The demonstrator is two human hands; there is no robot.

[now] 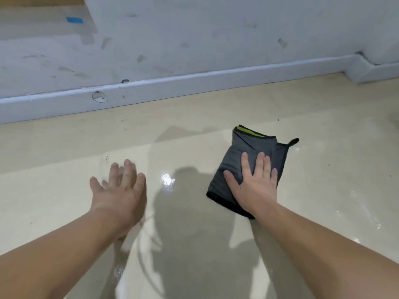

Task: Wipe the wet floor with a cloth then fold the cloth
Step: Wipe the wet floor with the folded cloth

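A dark grey cloth (239,154) with a yellow-green strip and a black hanging loop lies folded on the glossy beige floor (194,147), right of centre. My right hand (255,186) presses flat on its near half, fingers straight and spread. My left hand (121,190) is over the floor to the left, fingers straight, holding nothing; whether it touches the floor I cannot tell. Wet streaks and shiny reflections show on the floor (168,180) between and below my arms.
A white skirting board (172,87) runs along the scuffed white wall (194,35) behind the cloth, stepping out at a corner (362,67) on the right. A blue tape piece (74,20) sticks on the surface at upper left.
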